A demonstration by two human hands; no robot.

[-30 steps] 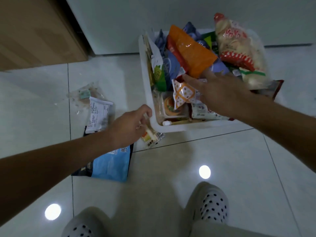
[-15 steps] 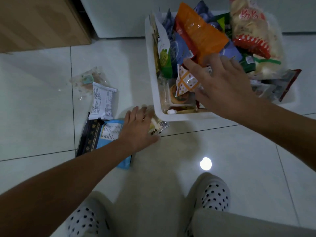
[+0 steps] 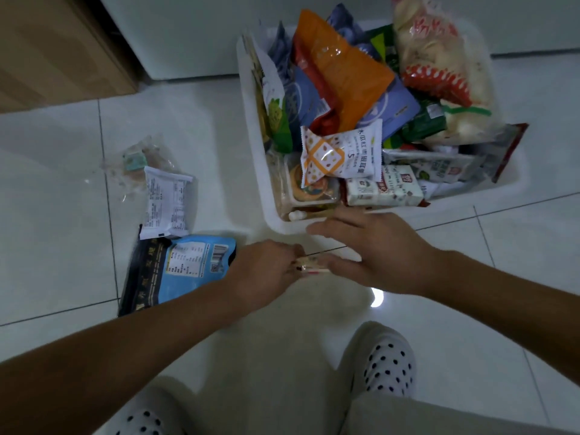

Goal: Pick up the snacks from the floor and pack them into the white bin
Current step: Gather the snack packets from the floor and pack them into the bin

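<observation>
The white bin (image 3: 251, 158) stands on the floor, heaped with snack packets, an orange bag (image 3: 339, 67) on top. In front of its near edge my left hand (image 3: 263, 271) pinches a small clear-wrapped snack (image 3: 309, 265). My right hand (image 3: 373, 255) is beside it, fingers spread, its fingertips touching the same snack. Left of the bin on the tiles lie a blue and black packet (image 3: 179, 271), a white packet (image 3: 166, 202) and a clear wrapped snack (image 3: 141, 158).
A wooden cabinet (image 3: 53, 48) stands at the far left and a white wall panel (image 3: 194, 29) behind the bin. My two feet in dotted slippers (image 3: 386, 362) are at the bottom of the view on the glossy tiles.
My right hand left the bin and came down to the small snack. My left hand lifted that snack slightly and shifted right, in front of the bin.
</observation>
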